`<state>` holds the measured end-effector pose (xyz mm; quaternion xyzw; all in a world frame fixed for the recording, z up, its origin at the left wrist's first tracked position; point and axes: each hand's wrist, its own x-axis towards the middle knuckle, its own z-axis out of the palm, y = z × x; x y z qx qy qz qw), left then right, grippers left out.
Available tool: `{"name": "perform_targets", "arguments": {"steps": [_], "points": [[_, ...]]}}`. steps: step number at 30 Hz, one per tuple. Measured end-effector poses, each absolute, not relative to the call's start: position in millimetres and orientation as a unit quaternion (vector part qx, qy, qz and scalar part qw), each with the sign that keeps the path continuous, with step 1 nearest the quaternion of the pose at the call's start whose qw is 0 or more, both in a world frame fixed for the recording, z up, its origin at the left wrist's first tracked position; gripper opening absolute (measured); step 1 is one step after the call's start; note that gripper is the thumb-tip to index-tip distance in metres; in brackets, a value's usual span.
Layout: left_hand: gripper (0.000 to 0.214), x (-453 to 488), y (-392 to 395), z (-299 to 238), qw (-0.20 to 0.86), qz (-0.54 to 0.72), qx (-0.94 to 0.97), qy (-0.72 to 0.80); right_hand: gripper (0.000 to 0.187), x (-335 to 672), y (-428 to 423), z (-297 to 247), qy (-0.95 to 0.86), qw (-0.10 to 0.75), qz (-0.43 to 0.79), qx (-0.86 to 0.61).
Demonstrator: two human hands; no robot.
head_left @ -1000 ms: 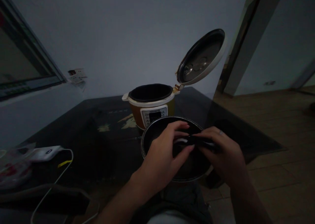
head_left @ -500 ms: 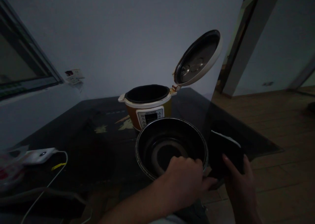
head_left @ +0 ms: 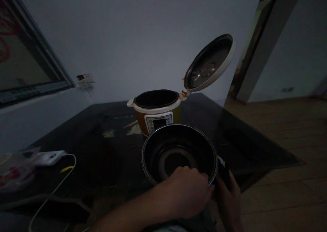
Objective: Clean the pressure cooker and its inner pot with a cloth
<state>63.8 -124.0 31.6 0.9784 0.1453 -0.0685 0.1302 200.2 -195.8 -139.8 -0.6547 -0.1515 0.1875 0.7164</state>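
Observation:
A round black cooking pot [head_left: 178, 140] with a worn, pale rim is tilted toward me at the table's front edge. My left hand [head_left: 189, 189] is closed over its near right rim, fingers curled and partly hidden. Close to the pot's right side, my right hand [head_left: 228, 194] grips a dark, cloth-like piece with a white edge [head_left: 221, 162]. Darkness blurs its exact kind. Behind the pot stands an orange and white electric cooker [head_left: 143, 118]. Its lid [head_left: 212, 63] is swung up to the right, and the inside looks black.
The dark table [head_left: 102, 157] has a torn, peeled surface near the cooker. At the left lie a white power strip [head_left: 51, 158] with a cable and a clear plastic bag [head_left: 17, 174] with red marks. A wall socket [head_left: 85, 78] is beside the window.
My right hand has moved left with the dark piece, from out on the right to close against the pot's side. My left hand stays on the rim. The view has shifted slightly.

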Motion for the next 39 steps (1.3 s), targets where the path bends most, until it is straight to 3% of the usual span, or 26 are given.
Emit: {"name": "perform_targets", "arguments": {"steps": [4, 11, 15, 21, 34, 39], "points": [[0.044, 42.1, -115.4, 43.0, 0.200, -0.044, 0.967, 0.151, 0.053, 195.7, -195.4, -148.1, -0.169, 0.726, 0.174, -0.643], [0.041, -11.2, -95.9, 71.6, 0.408, 0.059, 0.883, 0.222, 0.061, 173.3, -188.9, -162.6, -0.167, 0.728, 0.198, -0.635], [0.038, -37.7, -89.6, 65.4, 0.542, 0.144, 0.780, 0.277, 0.062, 149.3, -184.6, -160.9, -0.125, 0.692, 0.226, -0.674], [0.044, -56.0, -85.9, 48.4, 0.670, 0.233, 0.640, 0.297, 0.051, 123.9, -179.3, -150.5, -0.213, 0.706, 0.192, -0.647], [0.068, -52.6, -98.4, 35.6, 0.770, 0.262, 0.487, 0.316, 0.045, 130.4, -184.4, -124.3, -0.304, 0.722, 0.169, -0.599], [0.063, -49.3, -97.0, 27.9, 0.754, 0.313, 0.452, 0.361, 0.045, 127.9, -179.2, -107.9, -0.322, 0.731, 0.191, -0.571]]}}
